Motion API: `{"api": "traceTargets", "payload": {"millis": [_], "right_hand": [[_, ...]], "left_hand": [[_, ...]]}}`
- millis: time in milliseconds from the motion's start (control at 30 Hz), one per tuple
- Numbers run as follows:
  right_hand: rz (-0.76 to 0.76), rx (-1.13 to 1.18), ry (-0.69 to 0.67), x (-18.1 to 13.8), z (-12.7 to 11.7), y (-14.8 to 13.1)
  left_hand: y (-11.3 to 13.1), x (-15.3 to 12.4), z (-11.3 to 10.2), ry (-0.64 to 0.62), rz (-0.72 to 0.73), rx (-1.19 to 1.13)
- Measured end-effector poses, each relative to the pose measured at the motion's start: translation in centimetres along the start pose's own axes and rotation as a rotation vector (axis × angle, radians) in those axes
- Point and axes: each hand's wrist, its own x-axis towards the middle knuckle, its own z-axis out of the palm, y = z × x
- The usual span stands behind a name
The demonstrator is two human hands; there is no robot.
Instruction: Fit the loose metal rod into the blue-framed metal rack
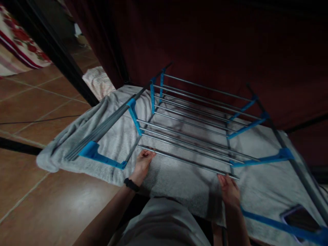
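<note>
A thin metal rod [188, 162] lies crosswise in front of me, gripped near both ends. Fingers of my left hand [144, 163], below a black wristband, are closed round its left end. At the right end, my right hand [230, 191] pinches the same rod from below. Beyond it, a partly assembled rack stands on the grey blanket, with several metal rods [192, 138] spanning between blue plastic brackets [134, 118]. The nearest left bracket [98, 155] and nearest right bracket [279, 225] have no rod between them. Grey tubes [102, 128] run along the rack's left side.
A phone [302, 218] lies on the blanket [179, 184] at the lower right, partly behind the blue bracket. Dark red curtain [205, 41] hangs behind the rack. A black post [61, 58] slants at the left, over tiled floor [23, 102] with a thin cable.
</note>
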Motion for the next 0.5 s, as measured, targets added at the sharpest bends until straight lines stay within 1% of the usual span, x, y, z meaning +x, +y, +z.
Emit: {"api": "traceTargets", "payload": {"millis": [100,167,300,500], "right_hand": [[0.031,0.050,0.072,-0.1,0.4,0.2],[0.048,0.079,0.091,0.0,0.5,0.3],[0.075,0.134,0.103,-0.1,1.1,0.0],[0.106,0.207,0.088,-0.9,2.3,-0.6]], "left_hand": [[0.3,0.3,0.2,0.016,-0.019,-0.011],[0.4,0.5,0.3,0.027,-0.029,-0.016],[0.8,0.7,0.5,0.058,-0.051,-0.011],[1.7,0.4,0.8,0.163,-0.072,-0.095]]}}
